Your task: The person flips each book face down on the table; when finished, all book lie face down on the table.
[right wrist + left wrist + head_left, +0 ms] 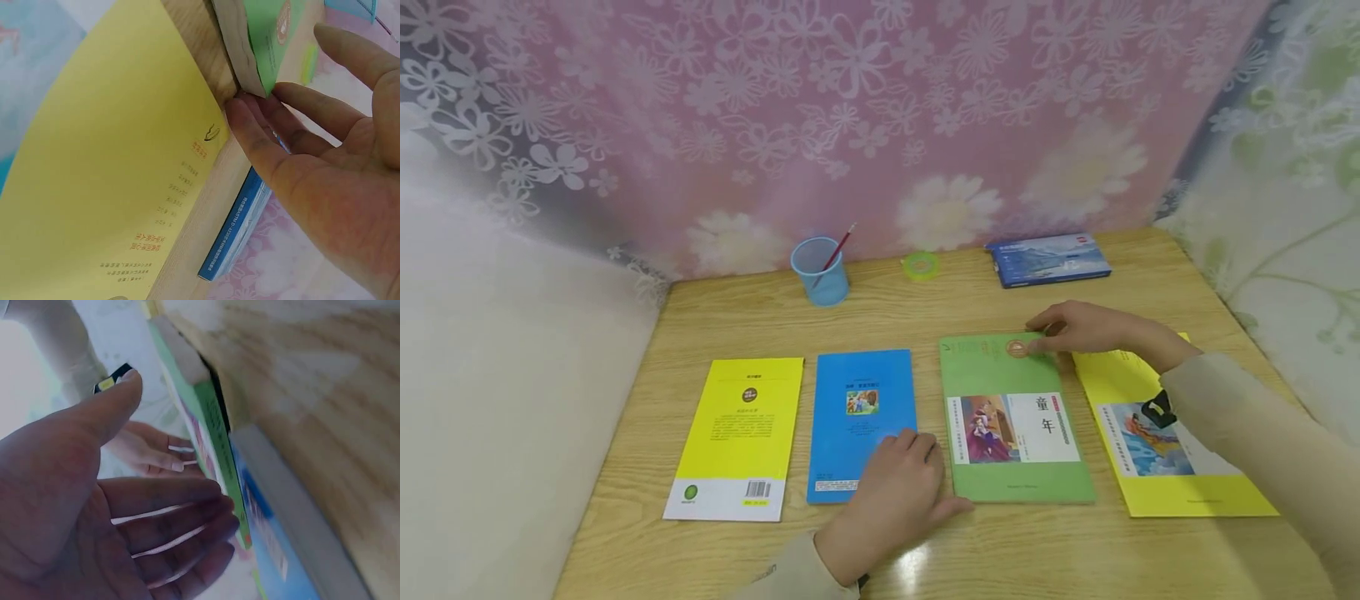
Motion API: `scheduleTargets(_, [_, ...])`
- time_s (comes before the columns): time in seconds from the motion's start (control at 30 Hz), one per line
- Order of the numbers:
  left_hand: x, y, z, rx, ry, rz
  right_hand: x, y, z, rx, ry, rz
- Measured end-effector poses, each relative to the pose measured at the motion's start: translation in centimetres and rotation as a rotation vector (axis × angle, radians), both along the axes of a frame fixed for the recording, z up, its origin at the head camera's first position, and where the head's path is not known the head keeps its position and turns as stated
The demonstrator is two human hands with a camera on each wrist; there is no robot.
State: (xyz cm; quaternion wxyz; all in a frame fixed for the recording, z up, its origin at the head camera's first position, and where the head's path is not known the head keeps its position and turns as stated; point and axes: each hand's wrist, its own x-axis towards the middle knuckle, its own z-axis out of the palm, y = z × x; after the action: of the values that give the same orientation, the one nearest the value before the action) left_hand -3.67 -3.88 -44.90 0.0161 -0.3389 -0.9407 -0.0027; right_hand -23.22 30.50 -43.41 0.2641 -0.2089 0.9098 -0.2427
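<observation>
Left hand (895, 492), fingers extended, is beside the green book (1015, 425); right hand (1090, 327), fingers loose, touches its corner. Light, even pressure appears advisable.

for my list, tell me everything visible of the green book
The papery green book lies closed, face up, on the table between a blue book and a yellow book, touching neither. It shows a round seal and an illustrated white panel with dark characters. The right hand touches its far right corner.
</observation>
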Motion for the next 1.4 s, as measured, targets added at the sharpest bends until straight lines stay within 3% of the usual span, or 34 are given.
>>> scheduleTargets(0.3, [0.3, 1.2, -0.8, -0.087, 0.001, 0.041, -0.3, -0.7, 0.1, -0.027, -0.007, 0.010])
scheduleTargets(0.57, [0.2, 1.5, -1.4, -0.099, 0.039, 0.015, -1.7, -1.5, 0.2, 0.035, -0.039, -0.015])
scheduleTargets(0.93, [0.3, 1.5, -1.5, -0.093, 0.081, -0.017, -2.5, -1.1, -0.2, -0.011, -0.142, -0.037])
scheduleTargets(1.4, [0.7, 1.3, -1.2, -0.036, -0.010, -0.033, -2.9, -0.3, -0.9, -0.034, -0.153, -0.060])
